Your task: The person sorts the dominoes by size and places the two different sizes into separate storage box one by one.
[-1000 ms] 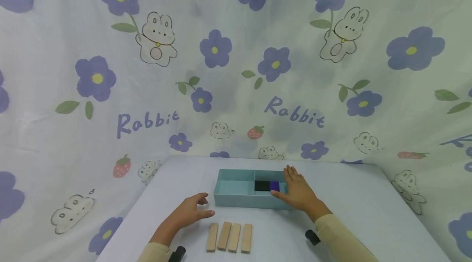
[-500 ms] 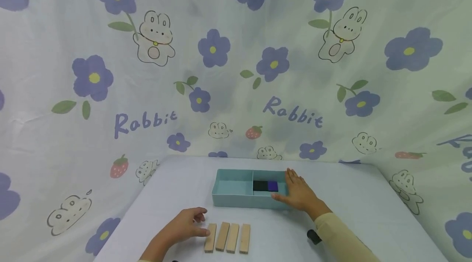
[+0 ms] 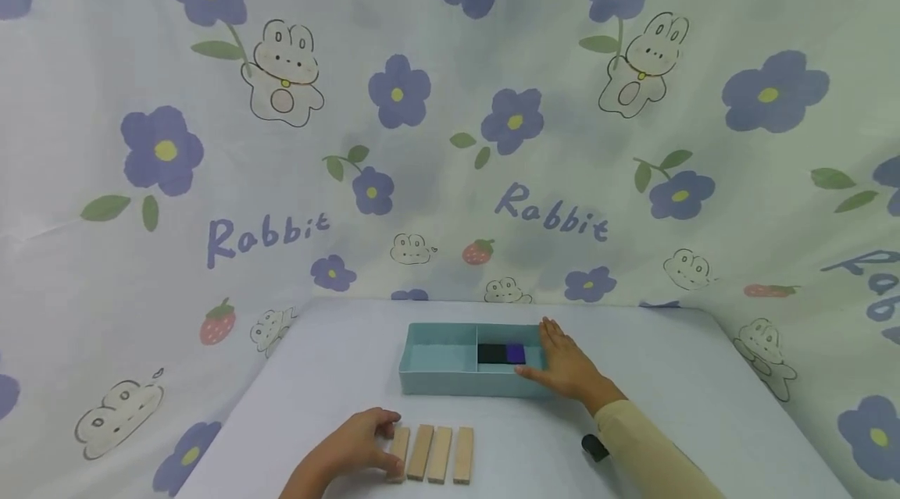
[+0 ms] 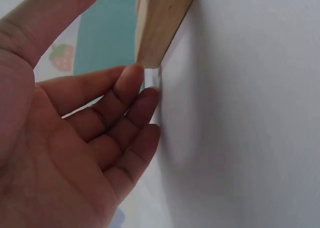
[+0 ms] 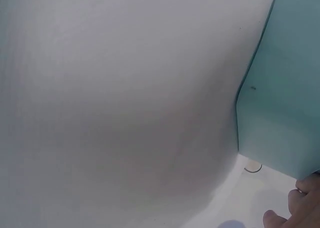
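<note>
Several light wooden blocks lie side by side at the front of the white table. My left hand is at the leftmost block, its thumb near the near end and its index finger near the far end. In the left wrist view a fingertip meets one end of a block; the thumb's tip is out of frame. My right hand rests with straight fingers on the right end of a light-blue two-compartment box, thumb over the front rim.
In the box's right compartment lie a black piece and a purple piece. A small black object is beside the right sleeve. A patterned curtain hangs behind the table.
My left hand has come down toward the front, from beside the box to the leftmost block. My right hand stays at the box's right end. The view has shifted slightly.
</note>
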Motion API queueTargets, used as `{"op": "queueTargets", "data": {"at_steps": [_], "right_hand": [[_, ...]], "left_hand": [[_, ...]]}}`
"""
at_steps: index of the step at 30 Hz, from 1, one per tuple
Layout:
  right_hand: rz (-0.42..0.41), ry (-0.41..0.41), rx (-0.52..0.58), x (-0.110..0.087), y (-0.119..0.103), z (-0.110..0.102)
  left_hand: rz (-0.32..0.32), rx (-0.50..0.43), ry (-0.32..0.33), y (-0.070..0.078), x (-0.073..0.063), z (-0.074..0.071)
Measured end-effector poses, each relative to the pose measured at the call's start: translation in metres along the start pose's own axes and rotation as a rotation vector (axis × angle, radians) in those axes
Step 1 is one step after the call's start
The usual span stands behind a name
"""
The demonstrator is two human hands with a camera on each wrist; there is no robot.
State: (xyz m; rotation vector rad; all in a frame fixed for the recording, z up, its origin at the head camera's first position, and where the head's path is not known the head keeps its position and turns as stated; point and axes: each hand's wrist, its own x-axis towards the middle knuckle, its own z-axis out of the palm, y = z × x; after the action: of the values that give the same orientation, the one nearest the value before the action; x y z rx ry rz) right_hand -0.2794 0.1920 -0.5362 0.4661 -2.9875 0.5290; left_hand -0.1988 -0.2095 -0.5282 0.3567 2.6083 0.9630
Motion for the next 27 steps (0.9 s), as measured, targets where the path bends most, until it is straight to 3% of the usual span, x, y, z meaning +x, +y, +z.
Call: {"op": "queueTargets", "data": {"at_steps": [7, 12, 22, 27], "right_hand": [[-0.024, -0.009, -0.051, 0.003, 0.001, 0.007], [-0.028, -0.001, -0.038, 0.002, 0.002, 0.007], [-0.033, 0.032, -0.007, 0.004, 0.002, 0.009], [-0.018, 0.017, 0.001, 0.003, 0.003, 0.01]], "left_hand": [[0.044, 0.093, -0.002, -0.006, 0.006, 0.005], [0.061, 0.107, -0.012, -0.004, 0.008, 0.005], [0.076, 0.008, -0.039, 0.003, -0.002, 0.001], [0.079, -0.106, -0.031, 0.001, -0.003, -0.001]]}}
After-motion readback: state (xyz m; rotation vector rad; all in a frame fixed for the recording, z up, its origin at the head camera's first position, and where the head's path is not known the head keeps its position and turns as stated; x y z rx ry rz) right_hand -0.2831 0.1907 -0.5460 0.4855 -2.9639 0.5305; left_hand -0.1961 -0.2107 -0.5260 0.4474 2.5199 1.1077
